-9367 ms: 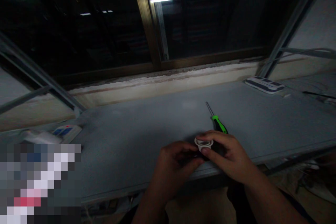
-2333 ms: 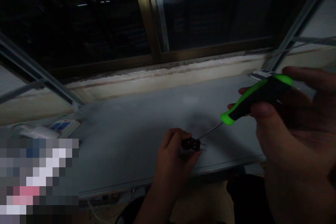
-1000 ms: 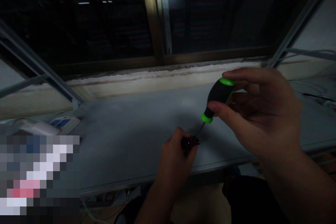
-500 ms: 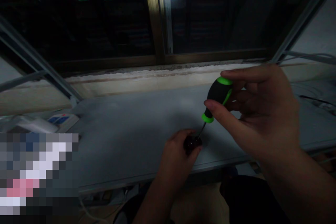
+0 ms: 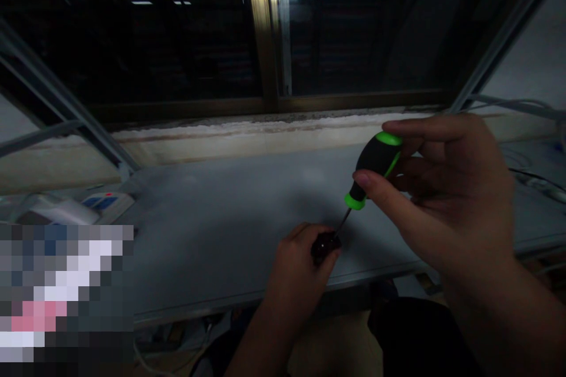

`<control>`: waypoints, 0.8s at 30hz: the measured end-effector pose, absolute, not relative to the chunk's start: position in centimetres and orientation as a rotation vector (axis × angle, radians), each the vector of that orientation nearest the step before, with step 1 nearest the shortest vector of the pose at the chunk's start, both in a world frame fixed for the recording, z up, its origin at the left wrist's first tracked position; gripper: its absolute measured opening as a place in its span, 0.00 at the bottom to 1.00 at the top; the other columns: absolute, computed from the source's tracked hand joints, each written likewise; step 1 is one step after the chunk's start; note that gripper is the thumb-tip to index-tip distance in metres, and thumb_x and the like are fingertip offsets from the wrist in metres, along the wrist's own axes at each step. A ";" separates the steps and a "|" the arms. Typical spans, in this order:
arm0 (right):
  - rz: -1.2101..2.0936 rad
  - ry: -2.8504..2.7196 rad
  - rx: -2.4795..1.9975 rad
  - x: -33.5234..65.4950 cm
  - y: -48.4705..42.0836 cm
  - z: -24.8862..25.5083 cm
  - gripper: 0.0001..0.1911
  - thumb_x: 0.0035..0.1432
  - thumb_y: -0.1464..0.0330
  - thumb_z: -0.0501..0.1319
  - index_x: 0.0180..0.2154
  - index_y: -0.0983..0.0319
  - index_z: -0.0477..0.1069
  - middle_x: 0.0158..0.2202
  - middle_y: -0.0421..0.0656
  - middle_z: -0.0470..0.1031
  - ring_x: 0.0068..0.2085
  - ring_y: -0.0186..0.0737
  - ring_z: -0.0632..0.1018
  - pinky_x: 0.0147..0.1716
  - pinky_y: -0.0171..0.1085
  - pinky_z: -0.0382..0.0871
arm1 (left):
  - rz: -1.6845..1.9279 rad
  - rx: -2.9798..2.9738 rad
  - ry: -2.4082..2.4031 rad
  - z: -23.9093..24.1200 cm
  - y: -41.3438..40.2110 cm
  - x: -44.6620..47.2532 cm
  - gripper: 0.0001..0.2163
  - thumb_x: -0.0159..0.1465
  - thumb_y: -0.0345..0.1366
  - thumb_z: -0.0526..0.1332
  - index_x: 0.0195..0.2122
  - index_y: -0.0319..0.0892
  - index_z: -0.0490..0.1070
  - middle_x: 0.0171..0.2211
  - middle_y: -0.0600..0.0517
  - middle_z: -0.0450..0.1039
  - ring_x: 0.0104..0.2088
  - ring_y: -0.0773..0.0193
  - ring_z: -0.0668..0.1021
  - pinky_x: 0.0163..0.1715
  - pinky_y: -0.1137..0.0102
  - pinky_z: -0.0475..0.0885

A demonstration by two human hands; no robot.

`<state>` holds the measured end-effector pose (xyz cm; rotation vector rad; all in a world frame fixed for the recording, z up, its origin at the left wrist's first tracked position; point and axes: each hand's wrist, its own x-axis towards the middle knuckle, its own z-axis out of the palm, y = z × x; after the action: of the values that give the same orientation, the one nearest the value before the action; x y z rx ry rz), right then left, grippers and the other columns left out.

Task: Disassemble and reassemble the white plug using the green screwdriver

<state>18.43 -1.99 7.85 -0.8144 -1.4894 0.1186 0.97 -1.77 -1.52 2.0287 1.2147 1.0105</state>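
Observation:
A screwdriver (image 5: 375, 159) with a black and green handle is held by my right hand (image 5: 460, 200), the thumb along its near side and the forefinger at the handle's end. It slants down to the left, and its thin shaft meets a small dark, shiny object (image 5: 325, 245). My left hand (image 5: 298, 265) is closed around that object from the left, fingers behind it and thumb in front. What kind of object it is, I cannot make out. Where exactly the screwdriver's tip touches it is too dark to see.
Under both hands lies a grey tabletop (image 5: 198, 235), with a window (image 5: 177, 41) behind it. At the left are a white power strip (image 5: 110, 205) and a pale object (image 5: 66, 210). Cables (image 5: 539, 179) lie at the right. Metal frame posts (image 5: 88, 123) stand on either side.
My right hand and the screwdriver have shifted slightly right and down in the view. My left hand still grips the dark object in nearly the same place.

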 end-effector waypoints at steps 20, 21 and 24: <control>0.121 -1.535 -0.831 18.6 -2.0 7.6 0.25 0.53 0.73 0.73 0.51 0.53 0.73 0.40 0.39 0.75 0.35 0.37 0.80 0.26 0.34 0.81 | 0.971 2.014 1.217 -1.9 -1.8 1.1 0.11 0.60 0.28 0.68 0.44 0.44 0.78 0.41 0.49 0.81 0.42 0.57 0.82 0.48 0.60 0.77; 0.124 -1.532 -0.830 18.6 -2.0 7.5 0.25 0.53 0.73 0.73 0.51 0.52 0.73 0.40 0.39 0.75 0.35 0.37 0.80 0.25 0.34 0.81 | 0.967 2.012 1.220 -2.0 -1.7 1.1 0.11 0.60 0.28 0.68 0.44 0.44 0.78 0.41 0.49 0.82 0.42 0.57 0.82 0.48 0.60 0.77; 0.129 -1.511 -0.830 18.7 -2.0 7.2 0.25 0.53 0.74 0.73 0.52 0.51 0.73 0.39 0.38 0.75 0.34 0.37 0.80 0.25 0.34 0.81 | 0.960 1.997 1.228 -2.1 -1.6 1.1 0.11 0.60 0.28 0.69 0.44 0.45 0.78 0.41 0.49 0.82 0.42 0.56 0.82 0.47 0.60 0.78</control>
<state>18.70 -1.97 7.21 -0.8299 -1.5109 0.1291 1.06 -1.64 -2.11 1.9967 1.2275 0.9596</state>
